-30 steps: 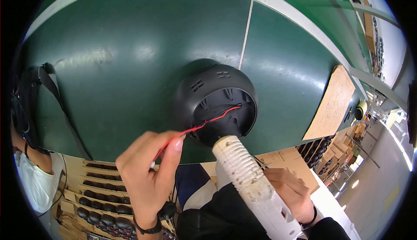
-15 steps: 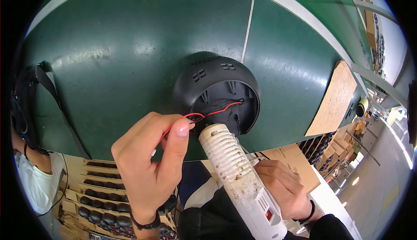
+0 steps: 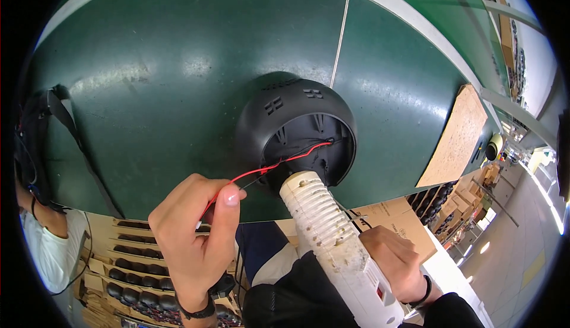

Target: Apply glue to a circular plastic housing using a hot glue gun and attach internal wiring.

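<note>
A black rounded plastic housing [image 3: 255,114] lies on the green table [image 3: 178,114], its open side toward me. A red wire [image 3: 243,175] and a thin black one run out of it to my left hand [image 3: 196,233], which is closed, pinching them between thumb and fingertips. In my right hand [image 3: 393,262] is a white, stained glue gun [image 3: 341,251] with a ribbed barrel. Its front end reaches the housing's near opening, close to the wires; the tip itself is hidden inside. The grip is mostly hidden behind the gun's body.
A tan board [image 3: 454,138] lies at the table's right. At the left are a black strap [image 3: 77,132] and a co-worker's arm [image 3: 47,221]. Below the near edge are a cardboard box [image 3: 395,227] and racks of black round parts [image 3: 139,280].
My left hand has drawn slightly left and down, and the wires run straighter. The glue gun has shifted a little to the right with my right hand. The housing has barely moved.
</note>
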A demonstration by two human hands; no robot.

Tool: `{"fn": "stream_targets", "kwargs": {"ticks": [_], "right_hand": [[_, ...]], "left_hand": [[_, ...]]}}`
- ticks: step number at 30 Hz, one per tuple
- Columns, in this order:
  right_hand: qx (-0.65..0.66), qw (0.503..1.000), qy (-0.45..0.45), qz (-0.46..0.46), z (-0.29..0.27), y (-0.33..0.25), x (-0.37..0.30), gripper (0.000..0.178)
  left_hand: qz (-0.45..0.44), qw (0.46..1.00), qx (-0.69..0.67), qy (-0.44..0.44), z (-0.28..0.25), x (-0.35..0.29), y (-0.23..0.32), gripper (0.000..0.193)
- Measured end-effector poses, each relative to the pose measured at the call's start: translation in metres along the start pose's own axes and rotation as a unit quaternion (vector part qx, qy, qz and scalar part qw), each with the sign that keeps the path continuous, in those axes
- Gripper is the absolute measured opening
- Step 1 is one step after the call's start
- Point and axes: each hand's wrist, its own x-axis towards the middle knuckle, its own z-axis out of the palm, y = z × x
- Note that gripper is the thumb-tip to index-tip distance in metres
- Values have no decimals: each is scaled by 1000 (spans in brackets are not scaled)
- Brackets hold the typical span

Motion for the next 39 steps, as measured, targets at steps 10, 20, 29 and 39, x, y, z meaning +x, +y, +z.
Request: {"fn": "stream_targets", "kwargs": {"ticks": [10,20,29,39], "right_hand": [[0,1000,-13,12,-6,-4,3,31],[-4,997,-40,71,-17,-17,3,35],[-50,995,63,57,-32,1,-62,38],[-183,892,397,115,-53,188,-61,46]], "left_hand": [[-23,1000,-9,-7,-3,-8,-5,13],[-21,998,-65,-7,0,-8,-7,12],[-2,999,-46,25,-5,-16,-54,55],[122,992,12,-32,55,-5,-12,122]]}}
